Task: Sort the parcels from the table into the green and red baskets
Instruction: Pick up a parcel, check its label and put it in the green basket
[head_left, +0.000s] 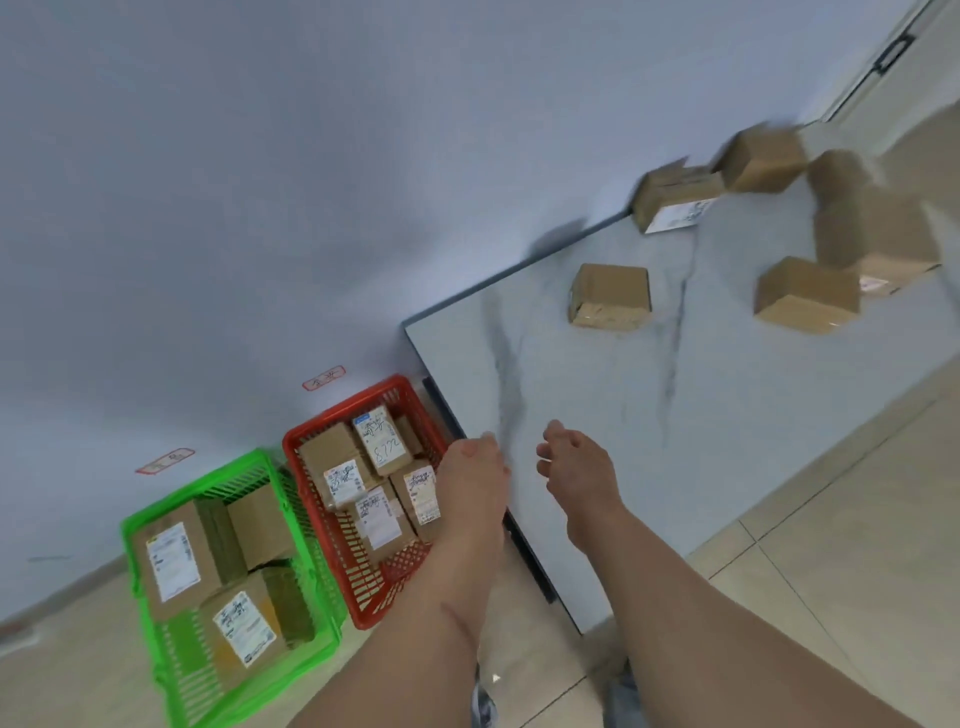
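Parcels are sitting well apart across the far table; we're seeing more filling the red basket and green basket on the floor beside its edge. Our left hand and right hand are hovering empty, fingers loosely curled, over the bare near corner

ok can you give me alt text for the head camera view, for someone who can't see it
A person's empty left hand and right hand reach over the near corner of a marble-patterned table, where several brown cardboard parcels lie at the far end. On the floor to the left stand a red basket and a green basket, both holding labelled parcels.
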